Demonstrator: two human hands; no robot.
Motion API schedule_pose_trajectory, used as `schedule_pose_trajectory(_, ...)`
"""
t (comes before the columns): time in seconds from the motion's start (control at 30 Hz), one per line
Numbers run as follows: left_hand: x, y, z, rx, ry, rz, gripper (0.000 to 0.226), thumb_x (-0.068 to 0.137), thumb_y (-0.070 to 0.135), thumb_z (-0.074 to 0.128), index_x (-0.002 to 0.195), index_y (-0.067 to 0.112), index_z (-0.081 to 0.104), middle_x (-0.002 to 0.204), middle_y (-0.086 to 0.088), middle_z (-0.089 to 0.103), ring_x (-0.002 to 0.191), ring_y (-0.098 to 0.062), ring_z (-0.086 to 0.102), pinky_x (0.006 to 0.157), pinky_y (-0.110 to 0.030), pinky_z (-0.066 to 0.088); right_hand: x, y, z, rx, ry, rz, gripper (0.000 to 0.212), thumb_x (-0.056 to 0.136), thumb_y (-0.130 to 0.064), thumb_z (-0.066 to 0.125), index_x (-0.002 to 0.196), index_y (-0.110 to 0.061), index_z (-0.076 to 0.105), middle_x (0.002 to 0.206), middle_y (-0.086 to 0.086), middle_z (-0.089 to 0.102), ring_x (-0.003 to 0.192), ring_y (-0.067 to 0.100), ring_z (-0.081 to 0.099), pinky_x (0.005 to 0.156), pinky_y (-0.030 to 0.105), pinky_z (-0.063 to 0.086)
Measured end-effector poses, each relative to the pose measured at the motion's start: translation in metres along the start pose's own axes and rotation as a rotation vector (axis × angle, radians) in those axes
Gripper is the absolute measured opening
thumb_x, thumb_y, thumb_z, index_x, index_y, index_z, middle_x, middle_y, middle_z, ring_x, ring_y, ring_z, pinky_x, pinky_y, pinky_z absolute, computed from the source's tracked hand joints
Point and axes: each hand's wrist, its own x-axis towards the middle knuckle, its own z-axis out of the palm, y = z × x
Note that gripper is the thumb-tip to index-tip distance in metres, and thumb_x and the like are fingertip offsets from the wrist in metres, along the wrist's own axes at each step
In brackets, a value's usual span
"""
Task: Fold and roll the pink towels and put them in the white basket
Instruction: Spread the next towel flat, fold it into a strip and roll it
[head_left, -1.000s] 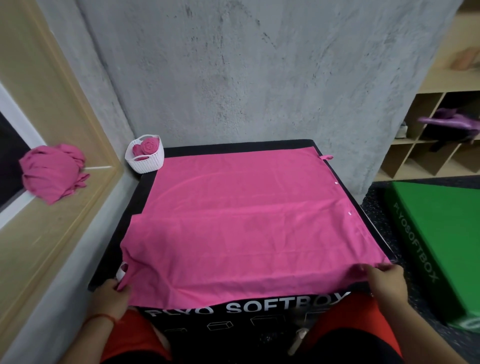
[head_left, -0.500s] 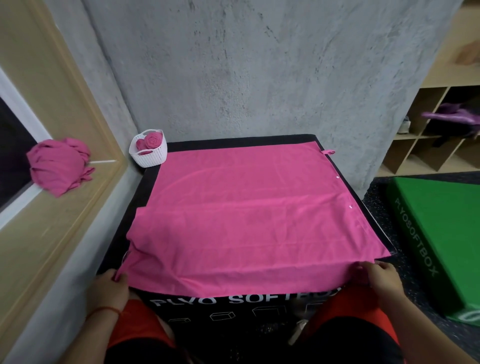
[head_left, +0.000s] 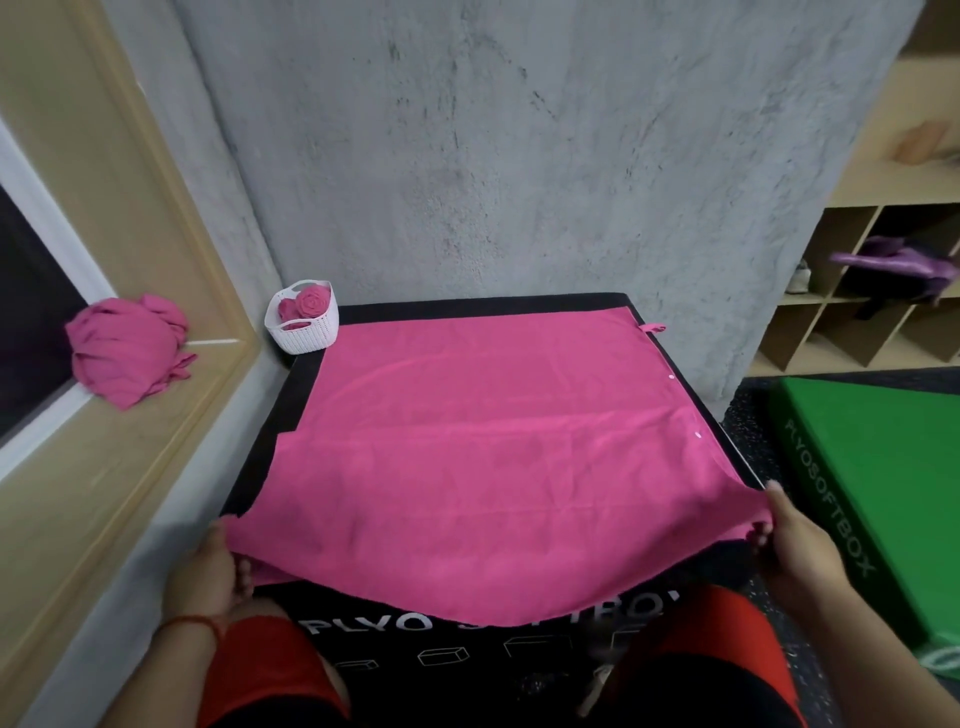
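A thin red string bracelet (head_left: 193, 621) circles the wrist behind my left hand (head_left: 208, 569). I wear bright red shorts (head_left: 262, 670), plain and smooth, over both thighs. Black cloth (head_left: 685, 696) shows nearer my waist; which garment it belongs to I cannot tell.

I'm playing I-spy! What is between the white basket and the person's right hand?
In the head view, the spread pink towel lies between the white basket and the right hand, which grips its near corner.

I see my left grip (head_left: 208, 569) and right grip (head_left: 797, 551) spread wide apart, each pinching one near corner of the pink cloth towel (head_left: 493, 467).
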Motion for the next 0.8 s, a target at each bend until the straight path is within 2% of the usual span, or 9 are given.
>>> schedule_pose_trajectory(0.1, 0.002, 0.030, 0.001, -0.161, -0.095, -0.025, 0.037, 0.105, 0.035, 0.045, 0.077, 0.013, 0.057, 0.045, 0.000, 0.057, 0.048, -0.019, 0.054, 0.049, -0.025, 0.047, 0.000, -0.021, 0.016, 0.250, -0.111, -0.016, 0.025, 0.092, -0.041, 0.071, 0.088, -0.022, 0.055, 0.065, -0.006, 0.050, 0.054, 0.005, 0.046, 0.048, 0.017, 0.045)
schedule_pose_trajectory(0.2, 0.008, 0.056, 0.007, -0.242, -0.176, -0.025, 0.035, 0.107, 0.032, 0.040, 0.090, 0.010, 0.061, 0.069, -0.004, 0.070, 0.069, -0.020, 0.058, 0.065, -0.032, 0.047, 0.009, -0.036, 0.030, 0.338, -0.192, -0.046, 0.021, 0.101, -0.037, 0.063, 0.113, -0.019, 0.064, 0.083, -0.006, 0.070, 0.073, 0.006, 0.062, 0.069, 0.022, 0.055)
schedule_pose_trajectory(0.27, 0.015, 0.072, 0.013, -0.244, -0.199, -0.013, 0.037, 0.109, 0.035, 0.039, 0.096, 0.009, 0.063, 0.092, -0.008, 0.068, 0.079, -0.020, 0.060, 0.070, -0.033, 0.046, 0.019, -0.044, 0.037, 0.389, -0.224, -0.052, 0.042, 0.102, -0.033, 0.062, 0.140, -0.015, 0.059, 0.098, -0.004, 0.078, 0.084, 0.009, 0.074, 0.083, 0.027, 0.061)
schedule_pose_trajectory(0.37, 0.031, 0.099, 0.026, -0.256, -0.242, 0.033, 0.037, 0.111, 0.035, 0.037, 0.119, 0.007, 0.060, 0.106, -0.007, 0.068, 0.090, -0.017, 0.064, 0.073, -0.033, 0.054, 0.031, -0.067, 0.055, 0.450, -0.257, -0.076, 0.059, 0.099, -0.031, 0.065, 0.153, -0.013, 0.049, 0.116, 0.000, 0.079, 0.103, 0.013, 0.077, 0.087, 0.028, 0.063)
schedule_pose_trajectory(0.43, 0.045, 0.121, 0.036, -0.293, -0.314, 0.065, 0.035, 0.112, 0.033, 0.036, 0.123, 0.007, 0.055, 0.111, -0.007, 0.067, 0.092, -0.016, 0.067, 0.068, -0.029, 0.062, 0.038, -0.084, 0.071, 0.499, -0.293, -0.100, 0.069, 0.088, -0.031, 0.071, 0.151, -0.014, 0.051, 0.121, 0.002, 0.078, 0.107, 0.014, 0.076, 0.086, 0.027, 0.063)
schedule_pose_trajectory(0.53, 0.066, 0.154, 0.058, -0.327, -0.401, 0.110, 0.055, 0.104, 0.040, 0.055, 0.141, 0.000, 0.046, 0.122, -0.008, 0.069, 0.094, -0.014, 0.073, 0.066, -0.025, 0.063, 0.054, -0.112, 0.095, 0.553, -0.285, -0.144, 0.019, 0.101, -0.027, 0.060, 0.119, -0.021, 0.060, 0.120, 0.003, 0.078, 0.108, 0.014, 0.076, 0.084, 0.025, 0.062)
schedule_pose_trajectory(0.57, 0.071, 0.166, 0.067, -0.321, -0.401, 0.112, 0.054, 0.106, 0.037, 0.051, 0.146, 0.001, 0.043, 0.125, -0.010, 0.067, 0.100, -0.016, 0.071, 0.068, -0.027, 0.063, 0.061, -0.120, 0.103, 0.552, -0.284, -0.155, 0.010, 0.103, -0.026, 0.057, 0.113, -0.023, 0.059, 0.116, 0.003, 0.079, 0.110, 0.014, 0.075, 0.084, 0.025, 0.062)
schedule_pose_trajectory(0.67, 0.086, 0.199, 0.101, -0.333, -0.395, 0.101, 0.031, 0.112, 0.026, 0.035, 0.125, 0.009, 0.057, 0.136, -0.014, 0.059, 0.120, -0.024, 0.061, 0.084, -0.036, 0.058, 0.088, -0.139, 0.128, 0.545, -0.266, -0.182, 0.011, 0.111, -0.023, 0.047, 0.109, -0.022, 0.057, 0.113, 0.004, 0.080, 0.112, 0.017, 0.075, 0.086, 0.026, 0.062)
schedule_pose_trajectory(0.8, 0.119, 0.226, 0.143, -0.297, -0.375, 0.108, 0.028, 0.112, 0.025, 0.036, 0.113, 0.011, 0.060, 0.136, -0.013, 0.060, 0.131, -0.027, 0.056, 0.092, -0.036, 0.052, 0.132, -0.158, 0.158, 0.497, -0.247, -0.215, 0.007, 0.112, -0.018, 0.046, 0.115, -0.020, 0.052, 0.106, 0.008, 0.081, 0.106, 0.021, 0.077, 0.078, 0.029, 0.063)
